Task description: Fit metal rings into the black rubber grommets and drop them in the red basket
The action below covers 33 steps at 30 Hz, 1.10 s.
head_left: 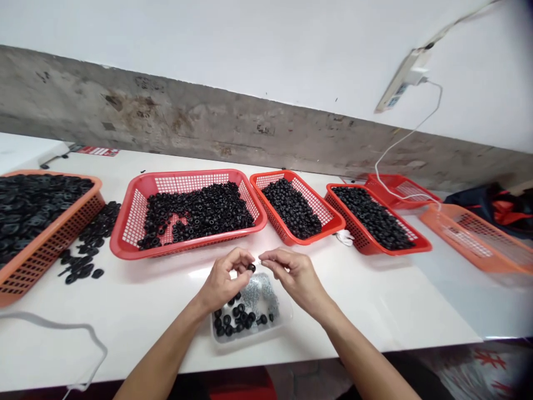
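Left hand: the left hand (222,281) was raised over the tray, with thumb and fingertips pinched on a black rubber ring (251,268).

Right hand: the right hand (295,278) was raised just beside the ring, its fingertips (263,260) drawn together; whether they gripped anything was too small to tell.

Arms: both forearms (166,350) angled in from the near edge, wrists bent, hands close together.

Below the hands: a clear plastic tray (287,316) held black rubber rings (237,318) and a heap of small silvery metal parts (260,294).

Edges: the white table's (125,328) front edge ran just nearer than the tray, with tabletop stretching to either side.

Beyond the hands: a red plastic basket (137,222) and two smaller ones (328,222) (375,250) held black rings; an orange basket (41,266) stood far left, loose black pieces (83,264) beside it.

Farthest: a concrete wall (208,128) ran behind the table.
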Each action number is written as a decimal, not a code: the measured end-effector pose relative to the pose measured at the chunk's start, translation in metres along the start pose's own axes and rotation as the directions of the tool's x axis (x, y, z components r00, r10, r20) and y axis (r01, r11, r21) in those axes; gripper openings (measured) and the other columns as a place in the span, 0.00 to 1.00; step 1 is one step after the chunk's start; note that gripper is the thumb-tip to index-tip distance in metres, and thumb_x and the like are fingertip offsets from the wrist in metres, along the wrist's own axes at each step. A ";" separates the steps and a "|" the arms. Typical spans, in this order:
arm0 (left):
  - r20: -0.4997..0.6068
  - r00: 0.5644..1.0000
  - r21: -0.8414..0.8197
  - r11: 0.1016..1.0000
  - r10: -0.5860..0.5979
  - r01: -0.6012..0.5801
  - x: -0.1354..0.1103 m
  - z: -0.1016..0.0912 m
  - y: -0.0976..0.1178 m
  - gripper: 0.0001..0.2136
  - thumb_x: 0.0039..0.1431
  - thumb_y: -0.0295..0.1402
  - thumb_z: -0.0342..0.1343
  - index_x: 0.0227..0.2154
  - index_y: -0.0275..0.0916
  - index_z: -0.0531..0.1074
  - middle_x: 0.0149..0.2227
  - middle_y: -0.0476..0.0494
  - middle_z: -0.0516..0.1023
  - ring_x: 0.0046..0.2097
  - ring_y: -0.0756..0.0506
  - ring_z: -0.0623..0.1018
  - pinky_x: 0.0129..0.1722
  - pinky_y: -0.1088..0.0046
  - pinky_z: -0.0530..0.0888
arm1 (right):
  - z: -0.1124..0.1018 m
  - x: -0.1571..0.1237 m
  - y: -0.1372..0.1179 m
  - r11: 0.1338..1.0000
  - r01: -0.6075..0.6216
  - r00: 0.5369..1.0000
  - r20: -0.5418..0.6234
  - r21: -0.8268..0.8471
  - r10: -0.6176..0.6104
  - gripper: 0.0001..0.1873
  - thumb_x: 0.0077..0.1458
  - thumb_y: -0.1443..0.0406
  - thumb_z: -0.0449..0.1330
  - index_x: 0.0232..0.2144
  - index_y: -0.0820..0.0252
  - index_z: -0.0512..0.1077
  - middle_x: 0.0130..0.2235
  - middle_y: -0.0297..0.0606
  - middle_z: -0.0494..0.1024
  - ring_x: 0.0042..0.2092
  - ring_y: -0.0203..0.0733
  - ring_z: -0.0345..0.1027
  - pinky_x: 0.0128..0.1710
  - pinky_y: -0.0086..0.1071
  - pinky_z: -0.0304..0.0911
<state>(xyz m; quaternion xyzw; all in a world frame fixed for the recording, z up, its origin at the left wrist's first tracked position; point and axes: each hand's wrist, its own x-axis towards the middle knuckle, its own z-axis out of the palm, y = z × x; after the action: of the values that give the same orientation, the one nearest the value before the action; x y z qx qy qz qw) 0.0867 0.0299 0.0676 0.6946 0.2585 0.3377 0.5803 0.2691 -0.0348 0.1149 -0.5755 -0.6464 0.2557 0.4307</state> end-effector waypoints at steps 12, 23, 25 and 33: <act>0.009 1.000 -0.079 0.997 -0.021 0.022 0.001 0.004 0.004 0.17 0.58 0.25 0.56 0.48 0.42 0.59 0.32 0.53 0.72 0.30 0.52 0.71 0.34 0.75 0.69 | 0.010 0.003 -0.005 0.980 0.188 0.981 0.059 -0.061 -0.184 0.10 0.63 0.70 0.57 0.41 0.57 0.78 0.37 0.39 0.80 0.38 0.38 0.75 0.39 0.29 0.70; 0.034 0.999 -0.243 0.970 0.010 -0.002 -0.001 0.002 -0.003 0.19 0.64 0.30 0.55 0.54 0.44 0.56 0.36 0.50 0.73 0.33 0.51 0.74 0.37 0.73 0.72 | 0.014 -0.011 -0.003 0.990 0.141 0.984 0.110 0.006 -0.140 0.16 0.66 0.67 0.53 0.53 0.51 0.74 0.48 0.42 0.73 0.48 0.41 0.70 0.47 0.35 0.68; 0.002 1.000 -0.272 0.962 0.014 -0.013 0.000 0.002 -0.004 0.17 0.64 0.31 0.55 0.53 0.44 0.59 0.37 0.49 0.74 0.34 0.51 0.76 0.38 0.73 0.73 | 0.012 -0.014 0.002 0.997 0.059 0.996 0.063 0.052 -0.063 0.16 0.65 0.65 0.55 0.54 0.51 0.72 0.50 0.41 0.72 0.46 0.40 0.70 0.44 0.33 0.68; -0.059 0.998 -0.289 0.956 0.028 -0.044 0.003 0.003 -0.005 0.05 0.61 0.32 0.58 0.38 0.37 0.75 0.35 0.48 0.76 0.33 0.51 0.79 0.35 0.75 0.76 | 0.027 -0.025 0.014 0.976 0.051 0.879 0.474 -0.210 0.056 0.08 0.60 0.72 0.59 0.32 0.60 0.78 0.34 0.37 0.75 0.35 0.38 0.69 0.36 0.29 0.61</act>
<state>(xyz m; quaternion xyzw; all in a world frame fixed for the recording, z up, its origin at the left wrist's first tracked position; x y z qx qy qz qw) 0.0912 0.0315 0.0626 0.5972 0.2091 0.4013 0.6622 0.2523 -0.0517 0.0829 -0.5391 -0.7557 0.3183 0.1925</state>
